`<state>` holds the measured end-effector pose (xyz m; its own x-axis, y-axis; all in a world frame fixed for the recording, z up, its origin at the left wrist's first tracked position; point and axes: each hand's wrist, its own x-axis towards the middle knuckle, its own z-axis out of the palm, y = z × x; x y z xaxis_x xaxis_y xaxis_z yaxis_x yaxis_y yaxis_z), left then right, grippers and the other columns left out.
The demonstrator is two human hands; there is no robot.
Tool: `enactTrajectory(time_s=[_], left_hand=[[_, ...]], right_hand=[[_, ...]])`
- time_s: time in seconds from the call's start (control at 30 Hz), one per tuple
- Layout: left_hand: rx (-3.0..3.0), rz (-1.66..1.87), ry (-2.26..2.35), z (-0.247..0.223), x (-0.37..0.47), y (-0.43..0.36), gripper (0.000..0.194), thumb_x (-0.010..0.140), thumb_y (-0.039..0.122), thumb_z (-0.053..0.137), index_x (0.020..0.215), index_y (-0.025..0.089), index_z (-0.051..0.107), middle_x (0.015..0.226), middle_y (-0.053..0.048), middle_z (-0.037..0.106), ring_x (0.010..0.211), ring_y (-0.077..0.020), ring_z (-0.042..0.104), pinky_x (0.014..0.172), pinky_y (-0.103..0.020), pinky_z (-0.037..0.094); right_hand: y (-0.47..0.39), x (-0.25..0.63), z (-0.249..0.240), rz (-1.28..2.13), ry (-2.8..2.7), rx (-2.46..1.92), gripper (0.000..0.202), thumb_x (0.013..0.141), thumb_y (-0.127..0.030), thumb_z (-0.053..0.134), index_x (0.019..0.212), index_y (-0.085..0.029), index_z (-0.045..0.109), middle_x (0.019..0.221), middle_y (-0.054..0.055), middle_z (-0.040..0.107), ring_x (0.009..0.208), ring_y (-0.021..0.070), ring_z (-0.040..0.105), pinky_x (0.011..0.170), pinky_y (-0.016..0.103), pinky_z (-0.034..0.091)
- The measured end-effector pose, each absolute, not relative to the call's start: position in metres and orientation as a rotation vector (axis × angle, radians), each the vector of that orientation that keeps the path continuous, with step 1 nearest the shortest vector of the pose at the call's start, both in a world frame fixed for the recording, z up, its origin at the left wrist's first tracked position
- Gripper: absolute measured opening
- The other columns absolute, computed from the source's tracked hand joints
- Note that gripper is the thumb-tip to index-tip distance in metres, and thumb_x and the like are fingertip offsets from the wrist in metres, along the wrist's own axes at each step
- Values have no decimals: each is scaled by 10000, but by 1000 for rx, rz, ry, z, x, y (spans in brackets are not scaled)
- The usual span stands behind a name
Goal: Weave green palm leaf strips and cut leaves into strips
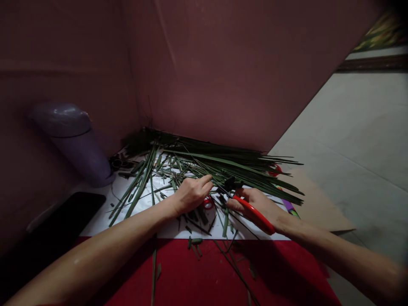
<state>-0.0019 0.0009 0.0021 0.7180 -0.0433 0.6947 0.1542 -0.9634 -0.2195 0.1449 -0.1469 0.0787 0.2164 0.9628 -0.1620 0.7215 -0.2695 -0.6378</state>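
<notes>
Red-handled scissors (256, 216) are in my right hand (255, 204), with their blades pointing left toward my other hand. My left hand (194, 193) is closed in a pinch near the blade tips; what it holds is too small to make out. Long green leaf strips (223, 159) lie in a bundle behind both hands, and a smaller bunch (140, 182) fans out at the left. Short cut pieces are scattered over the white paper (174, 229). A small red ring-shaped object (208, 203) sits beside my left hand, partly hidden.
A purple bottle (79, 148) stands at the left by the pink wall (204, 76). In front of it lies a dark flat object (83, 208). Cardboard (321, 204) is at the right. Green bits lie on the red surface (197, 280) nearest me.
</notes>
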Motion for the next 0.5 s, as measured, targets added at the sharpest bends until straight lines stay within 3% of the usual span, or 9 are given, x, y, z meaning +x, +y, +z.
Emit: enactTrajectory(time_s=[0.4,0.5], left_hand=[[-2738,-1027,-137,-2,-2,3,191,827,100,374,785,117,560,1048,-123,615,655,-121,607,507,-220,454],[-2812,-1057,-223,-5,-1,6,180,813,90,397,776,131,569,952,-89,634,649,-123,593,498,-215,432]], right_hand=[[-148,152,62,584,-1565,-2122,365,690,-519,575,609,-165,537,534,-35,455,504,98,374,456,212,281],[-152,154,63,499,-1578,-2102,354,699,-522,578,637,-175,549,527,-37,464,503,102,384,460,213,281]])
